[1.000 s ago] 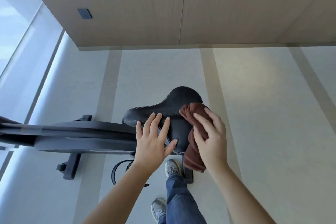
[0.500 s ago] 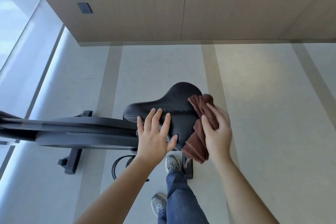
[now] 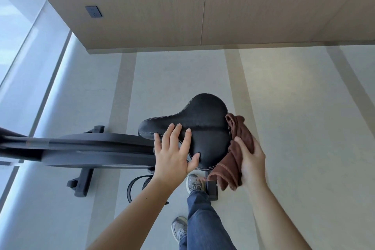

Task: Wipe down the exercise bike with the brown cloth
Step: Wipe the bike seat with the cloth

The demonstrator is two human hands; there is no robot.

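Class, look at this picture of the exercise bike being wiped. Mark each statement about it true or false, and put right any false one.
1. The left hand rests on the black saddle with its fingers straight. True.
2. The brown cloth hangs against the saddle's wide end. True.
3. The left hand holds the cloth. False: the right hand grips it.
4. The person is barefoot. False: the person wears grey trainers.
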